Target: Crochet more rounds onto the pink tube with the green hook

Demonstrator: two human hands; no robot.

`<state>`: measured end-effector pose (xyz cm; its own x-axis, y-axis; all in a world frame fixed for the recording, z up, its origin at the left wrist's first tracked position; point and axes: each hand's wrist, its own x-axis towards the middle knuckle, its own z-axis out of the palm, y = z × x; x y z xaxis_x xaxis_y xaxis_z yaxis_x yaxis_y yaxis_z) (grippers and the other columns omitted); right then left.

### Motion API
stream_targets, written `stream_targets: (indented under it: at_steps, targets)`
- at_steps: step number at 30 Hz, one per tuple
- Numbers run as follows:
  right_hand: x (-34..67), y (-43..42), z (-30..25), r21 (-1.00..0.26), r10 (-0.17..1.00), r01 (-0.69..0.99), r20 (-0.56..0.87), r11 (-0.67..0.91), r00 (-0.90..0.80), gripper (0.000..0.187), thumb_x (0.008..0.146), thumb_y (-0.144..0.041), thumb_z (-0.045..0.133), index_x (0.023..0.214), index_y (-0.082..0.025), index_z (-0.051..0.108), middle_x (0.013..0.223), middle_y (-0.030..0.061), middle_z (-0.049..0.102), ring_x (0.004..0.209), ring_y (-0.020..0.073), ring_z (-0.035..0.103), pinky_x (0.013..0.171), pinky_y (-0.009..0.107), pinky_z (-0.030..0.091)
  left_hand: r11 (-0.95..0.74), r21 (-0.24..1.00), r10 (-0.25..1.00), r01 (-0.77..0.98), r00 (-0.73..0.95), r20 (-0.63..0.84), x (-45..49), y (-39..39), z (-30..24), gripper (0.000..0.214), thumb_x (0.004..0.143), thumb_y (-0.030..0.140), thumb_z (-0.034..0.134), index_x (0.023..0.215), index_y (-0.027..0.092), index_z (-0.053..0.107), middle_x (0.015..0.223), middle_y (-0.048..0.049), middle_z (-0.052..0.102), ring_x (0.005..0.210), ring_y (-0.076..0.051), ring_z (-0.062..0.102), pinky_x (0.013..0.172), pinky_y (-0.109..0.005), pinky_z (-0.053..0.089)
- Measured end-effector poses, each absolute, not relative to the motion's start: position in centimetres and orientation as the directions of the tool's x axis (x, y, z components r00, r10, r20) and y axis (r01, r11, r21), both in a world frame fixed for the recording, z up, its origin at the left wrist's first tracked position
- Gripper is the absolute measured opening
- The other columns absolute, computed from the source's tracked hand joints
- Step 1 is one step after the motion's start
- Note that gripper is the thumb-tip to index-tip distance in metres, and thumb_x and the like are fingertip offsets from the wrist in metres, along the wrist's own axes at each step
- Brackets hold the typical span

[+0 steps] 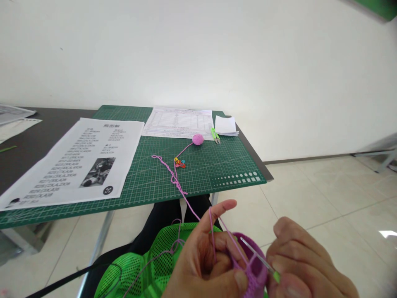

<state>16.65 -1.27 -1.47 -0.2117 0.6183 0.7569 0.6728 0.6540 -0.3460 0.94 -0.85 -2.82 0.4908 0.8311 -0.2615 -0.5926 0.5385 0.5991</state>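
While the purple crochet piece point(254, 271) sits low in the frame over the person's lap, below the desk edge, the left hand point(203, 263) is closed round it, thumb pinching it, index finger stuck up with the purple yarn point(190, 205) looped over it. Right hand point(305, 263) is curled tight on a crochet hook point(258, 255) with a green grip, its metal tip poking into the piece. Hands are almost touching. Green mesh garment point(139, 265) lies under the left hand, a looser yarn end trailing over it. Yarn runs up onto the green cutting mat point(223, 165) on the dark desk point(37, 134), past coloured stitch markers point(179, 163), to a small pink yarn ball point(197, 139). Green snips point(215, 135) are just beside the ball, white note stack point(226, 125) behind them. Form sheet point(180, 123) at the mat's far edge, big printed sheet point(77, 161) with a photo on the left. Tiled floor point(325, 190) to the right.
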Motion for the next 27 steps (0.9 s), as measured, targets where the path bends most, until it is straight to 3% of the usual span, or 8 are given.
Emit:
stream_targets:
  at_steps: [4,7,10,14,17,21,24,27]
  targets:
    - [16.7,0.5,-1.9,-0.369,0.511,0.513,0.843,0.775,-0.166,0.036,0.1,-0.028,0.041,0.067,-0.016,0.05,0.051,-0.0012,0.046,0.048,0.0103,0.04,0.05,0.03,0.039,0.507,0.622,0.852,-0.596,0.456,-0.257,1.3,-0.8,-2.5,0.065,0.07,0.026,0.086,0.129,0.033,0.059,0.07,0.0051,0.062,0.045,-0.001,0.022,0.045,-0.019,0.013]
    - [16.4,1.6,-1.4,-0.44,0.598,0.478,0.761,0.76,-0.25,0.041,0.101,-0.043,0.04,0.079,-0.013,0.058,0.06,0.0024,0.057,0.056,0.0121,0.051,0.054,0.029,0.045,0.496,0.635,0.857,-0.593,0.452,-0.247,1.3,-0.6,-2.3,0.066,0.07,0.027,0.086,0.128,0.034,0.058,0.065,0.0074,0.058,0.044,0.001,0.021,0.044,-0.017,0.011]
    - [16.2,1.6,-0.7,-0.498,0.662,0.465,0.683,0.732,-0.308,0.036,0.102,-0.029,0.036,0.079,-0.014,0.06,0.064,0.0033,0.062,0.061,0.0137,0.057,0.059,0.031,0.049,0.484,0.648,0.863,-0.588,0.441,-0.246,1.5,-0.4,-2.2,0.071,0.071,0.026,0.086,0.133,0.036,0.053,0.063,0.0092,0.053,0.043,0.001,0.02,0.044,-0.017,0.01]
    - [15.9,1.0,-0.9,-0.569,0.679,0.427,0.715,0.702,-0.163,0.027,0.095,-0.014,0.039,0.077,-0.016,0.059,0.061,0.0008,0.057,0.061,0.0137,0.054,0.057,0.03,0.045,0.416,0.703,0.902,-0.577,0.361,-0.237,1.9,-0.4,-2.7,0.073,0.073,0.025,0.084,0.137,0.037,0.05,0.062,0.0091,0.054,0.044,0.0,0.02,0.044,-0.016,0.01]
    - [15.7,0.9,-1.8,-0.585,0.67,0.404,0.736,0.703,-0.099,0.027,0.096,-0.016,0.039,0.078,-0.016,0.059,0.062,0.0012,0.056,0.064,0.0139,0.053,0.058,0.03,0.045,0.353,0.745,0.933,-0.566,0.269,-0.238,2.3,-0.4,-2.9,0.066,0.073,0.025,0.083,0.132,0.039,0.057,0.071,0.0053,0.063,0.047,0.0,0.033,0.046,-0.012,0.024]
    - [15.6,1.1,-2.7,-0.628,0.671,0.367,0.742,0.686,0.017,0.028,0.096,-0.015,0.037,0.079,-0.016,0.059,0.064,0.0012,0.054,0.066,0.0147,0.053,0.06,0.032,0.044,0.36,0.627,0.926,-0.691,0.18,-0.333,2.4,0.3,-2.2,0.046,0.072,0.03,0.083,0.116,0.031,0.072,0.089,-0.0002,0.072,0.069,-0.007,0.059,0.066,-0.014,0.048]
    - [15.8,1.3,-3.0,-0.611,0.652,0.413,0.756,0.676,0.051,0.029,0.097,-0.016,0.035,0.08,-0.017,0.058,0.065,0.0015,0.054,0.068,0.0158,0.053,0.06,0.033,0.044,0.448,0.493,0.871,-0.746,0.241,-0.428,2.1,0.7,-1.7,0.029,0.073,0.03,0.083,0.102,0.027,0.078,0.067,0.0042,0.064,0.056,-0.003,0.052,0.058,-0.009,0.045]
    - [16.6,1.7,-2.7,-0.509,0.593,0.517,0.805,0.688,0.004,0.029,0.099,-0.02,0.034,0.082,-0.017,0.057,0.066,0.0014,0.055,0.07,0.0159,0.053,0.063,0.034,0.047,0.502,0.509,0.85,-0.699,0.291,-0.439,1.7,0.5,-2.1,0.025,0.071,0.03,0.084,0.094,0.023,0.08,0.061,0.0051,0.055,0.055,-0.005,0.05,0.056,-0.009,0.045]
